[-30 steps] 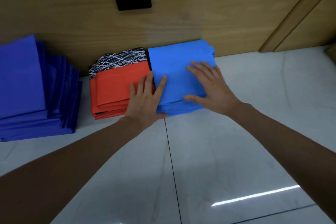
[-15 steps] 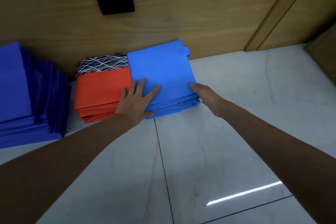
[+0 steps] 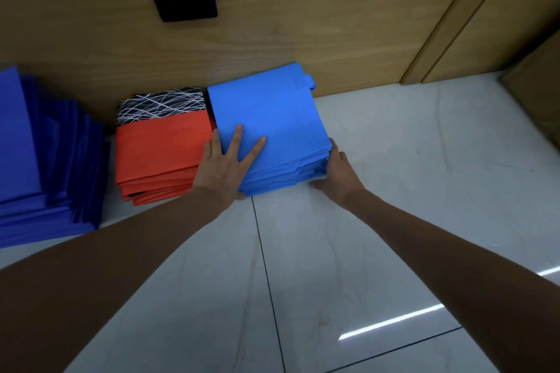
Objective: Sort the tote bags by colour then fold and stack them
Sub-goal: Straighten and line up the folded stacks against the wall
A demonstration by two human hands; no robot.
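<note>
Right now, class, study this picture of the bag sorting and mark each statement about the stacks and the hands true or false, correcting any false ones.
1. The left hand lies flat on top of the light blue stack. True.
2. The right hand rests on top of the orange stack. False: it is against the light blue stack's right front corner.
3. The orange stack lies between the dark blue stack and the light blue stack. True.
4. A black patterned bag shows behind the orange one. True.
5. The stacks sit on a wooden table. False: they sit on a pale tiled floor against a wooden wall.
</note>
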